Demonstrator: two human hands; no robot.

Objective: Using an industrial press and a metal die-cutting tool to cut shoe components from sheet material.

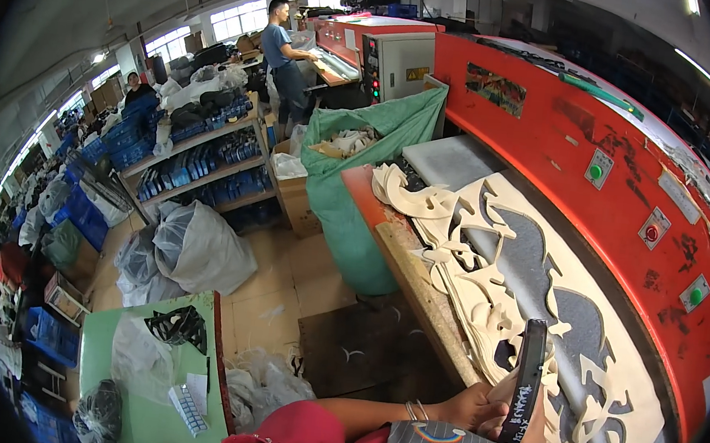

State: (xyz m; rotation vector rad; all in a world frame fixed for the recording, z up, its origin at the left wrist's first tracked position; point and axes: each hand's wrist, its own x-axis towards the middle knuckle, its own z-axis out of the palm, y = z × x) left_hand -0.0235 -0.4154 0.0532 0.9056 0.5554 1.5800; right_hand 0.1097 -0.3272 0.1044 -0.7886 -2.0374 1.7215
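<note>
- Black curved strip [528, 366], white-marked, standing upright in the right hand's fingers.
- Right hand [536, 431]: fingers wrapped around the strip, partly hidden.
- Left hand [472, 408]: fingers curled at its lower end; cannot tell whether they pinch it.
- Cream cut-out sheet [639, 420]: beyond the fingers.
- Red press [573, 174]: farther, rightward.

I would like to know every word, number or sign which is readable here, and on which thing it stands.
None reads clearly.
Black strip at the right hand: white marks, too blurred to read.
Grey cabinet: yellow sign, details too small.
Red machine: button plates and a pale label, all too small to read.
</note>
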